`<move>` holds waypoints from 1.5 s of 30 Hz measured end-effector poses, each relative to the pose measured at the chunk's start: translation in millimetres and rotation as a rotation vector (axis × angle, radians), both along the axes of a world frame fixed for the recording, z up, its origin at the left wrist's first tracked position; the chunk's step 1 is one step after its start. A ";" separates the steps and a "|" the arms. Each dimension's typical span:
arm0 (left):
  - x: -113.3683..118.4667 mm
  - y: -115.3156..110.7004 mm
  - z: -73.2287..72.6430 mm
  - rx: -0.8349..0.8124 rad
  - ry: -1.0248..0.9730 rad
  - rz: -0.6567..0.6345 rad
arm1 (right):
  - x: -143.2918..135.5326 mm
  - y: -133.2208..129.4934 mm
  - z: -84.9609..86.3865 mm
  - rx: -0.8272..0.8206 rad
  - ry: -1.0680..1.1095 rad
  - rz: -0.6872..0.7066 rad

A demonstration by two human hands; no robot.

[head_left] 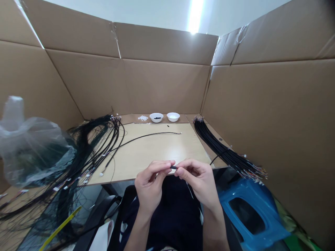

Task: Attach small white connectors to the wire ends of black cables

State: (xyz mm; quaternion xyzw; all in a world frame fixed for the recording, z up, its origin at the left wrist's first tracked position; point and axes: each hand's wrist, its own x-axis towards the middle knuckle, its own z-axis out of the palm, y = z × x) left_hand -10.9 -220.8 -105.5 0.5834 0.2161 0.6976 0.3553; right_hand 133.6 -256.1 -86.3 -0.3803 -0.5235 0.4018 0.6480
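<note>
Near the table's front edge, my left hand (151, 184) and my right hand (200, 181) meet over my lap. Both pinch a small black tube-like piece (173, 167) between thumb and fingertips. Its ends are hidden by the fingers, so I cannot tell whether it sits on a cable. A thin black cable shows just beyond my right hand, near the bundle of black cables (220, 144) on the right. A single black cable (149, 134) with a small light end lies across the table (157, 150) ahead of my hands.
At the back stand a white bowl with black bits (156, 120) and another white bowl (173, 120), beside white bits (142, 118). Loose cables (104, 139) and a plastic bag (36, 150) lie left. A blue stool (251, 212) stands right. Cardboard walls (167, 80) surround the table.
</note>
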 end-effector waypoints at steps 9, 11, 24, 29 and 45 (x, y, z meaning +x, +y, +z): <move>4.2 -3.9 -3.8 -0.019 0.068 0.073 | -0.8 3.2 -1.5 -0.055 0.162 0.071; 2.6 -3.0 -3.6 -0.008 0.089 0.062 | -1.5 3.9 -1.2 -0.056 0.180 0.066; 6.5 -0.1 -0.2 -0.190 -0.124 0.060 | 7.9 7.8 -10.8 -0.066 -0.077 0.142; -0.2 7.7 -7.8 -0.255 -0.140 0.054 | 14.5 8.5 -11.6 -0.049 -0.330 0.198; -15.2 14.9 -9.8 -0.266 -0.088 -0.064 | 3.5 4.4 -13.9 0.187 -0.467 -0.139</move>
